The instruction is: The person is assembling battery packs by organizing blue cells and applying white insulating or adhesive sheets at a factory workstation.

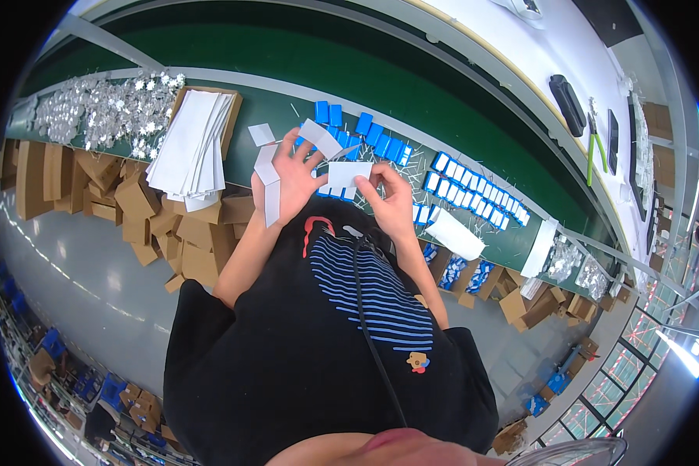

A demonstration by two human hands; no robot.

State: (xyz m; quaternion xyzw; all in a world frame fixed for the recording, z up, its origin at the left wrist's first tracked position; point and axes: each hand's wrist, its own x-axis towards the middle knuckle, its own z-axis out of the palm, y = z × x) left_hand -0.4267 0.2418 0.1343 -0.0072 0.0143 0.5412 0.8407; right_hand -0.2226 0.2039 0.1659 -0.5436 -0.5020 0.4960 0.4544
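My left hand [291, 182] is raised over the bench with its fingers spread. Several white rectangular labels, such as the one by the fingertips [319, 137] and the folded-looking piece along the thumbless side [268, 171], lie against or cling to it; how they are held I cannot tell. Between the thumb and fingers of my right hand [388, 203] is another white label [348, 175], pinched at its right end. Beneath and beyond both hands stand blue rectangular blocks [380, 144], partly hidden by the hands and labels. One loose white label [261, 135] lies left of my left hand.
White sheets [194, 140] fill a cardboard tray on the left, beside a heap of shiny small pieces [109, 109]. Rows of white-topped blue blocks [474, 190] and a white roll [454, 234] are at right. Cardboard boxes [198, 245] line the bench's near side. Green-handled pliers [596, 144] lie far right.
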